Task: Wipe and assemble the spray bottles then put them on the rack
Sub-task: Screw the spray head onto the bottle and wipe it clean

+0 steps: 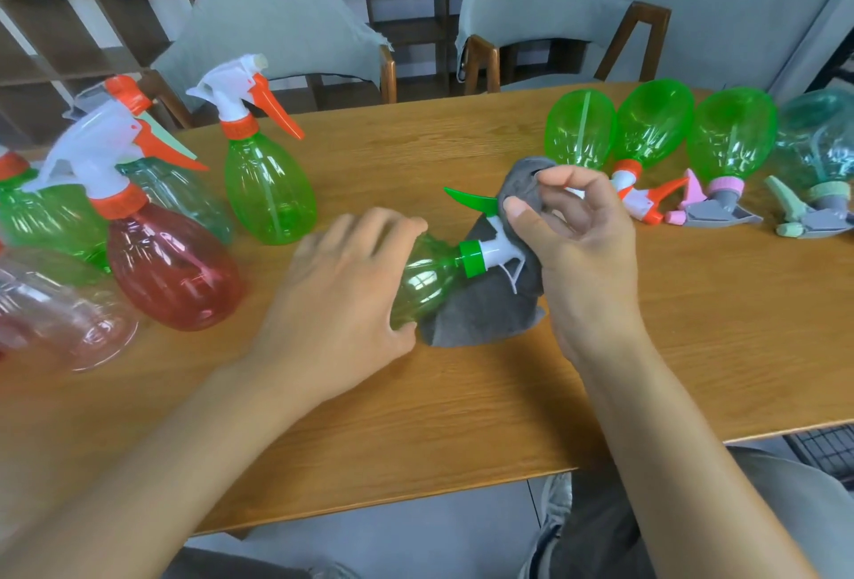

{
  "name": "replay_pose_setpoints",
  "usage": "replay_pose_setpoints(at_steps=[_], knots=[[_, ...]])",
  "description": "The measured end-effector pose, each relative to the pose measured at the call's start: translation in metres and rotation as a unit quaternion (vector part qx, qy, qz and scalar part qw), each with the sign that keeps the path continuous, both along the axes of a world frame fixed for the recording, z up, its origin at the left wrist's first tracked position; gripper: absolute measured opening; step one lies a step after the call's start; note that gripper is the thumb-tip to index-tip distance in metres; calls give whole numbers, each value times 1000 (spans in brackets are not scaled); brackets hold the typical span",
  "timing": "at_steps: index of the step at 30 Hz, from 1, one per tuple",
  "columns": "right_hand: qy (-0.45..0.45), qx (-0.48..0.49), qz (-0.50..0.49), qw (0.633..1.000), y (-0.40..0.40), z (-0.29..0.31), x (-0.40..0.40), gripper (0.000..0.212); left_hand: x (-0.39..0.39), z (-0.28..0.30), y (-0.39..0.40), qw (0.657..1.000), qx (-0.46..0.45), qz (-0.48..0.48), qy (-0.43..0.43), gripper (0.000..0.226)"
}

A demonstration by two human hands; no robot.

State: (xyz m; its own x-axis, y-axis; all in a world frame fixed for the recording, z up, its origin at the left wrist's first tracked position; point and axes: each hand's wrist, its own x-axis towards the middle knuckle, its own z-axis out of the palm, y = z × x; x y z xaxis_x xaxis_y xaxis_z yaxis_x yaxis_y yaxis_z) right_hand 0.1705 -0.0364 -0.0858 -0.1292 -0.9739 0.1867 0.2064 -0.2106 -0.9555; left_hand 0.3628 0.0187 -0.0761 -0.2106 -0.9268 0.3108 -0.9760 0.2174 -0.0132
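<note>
A green spray bottle (427,282) lies on its side on the wooden table (462,393), its green collar and white spray head (494,252) pointing right. My left hand (342,296) grips the bottle's body from above. My right hand (577,241) pinches a grey cloth (485,310) around the spray head; the green trigger (466,200) sticks out to the left of the cloth. Part of the head is hidden under the cloth.
Several assembled bottles stand at the left, among them a green one (270,183) and a red one (173,266). Several bottles lie at the far right, three green (654,125) and one teal (815,139). Two grey chairs (277,14) stand behind the table.
</note>
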Motion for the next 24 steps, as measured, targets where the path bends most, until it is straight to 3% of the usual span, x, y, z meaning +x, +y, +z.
replay_pose_setpoints(at_steps=[7,15,21,24], knots=[[60,10,-66,996,-5,-8,5,29,-4,-3,1,1000,-10,13,-9,89],[-48,49,34,997,-7,-9,4,25,-7,-3,1,999,-23,46,9,88],[53,20,-85,995,-5,-18,12,30,-11,-6,0,997,-37,69,7,90],[71,35,-74,994,-6,-20,12,30,-13,-6,-1,996,-42,78,5,89]])
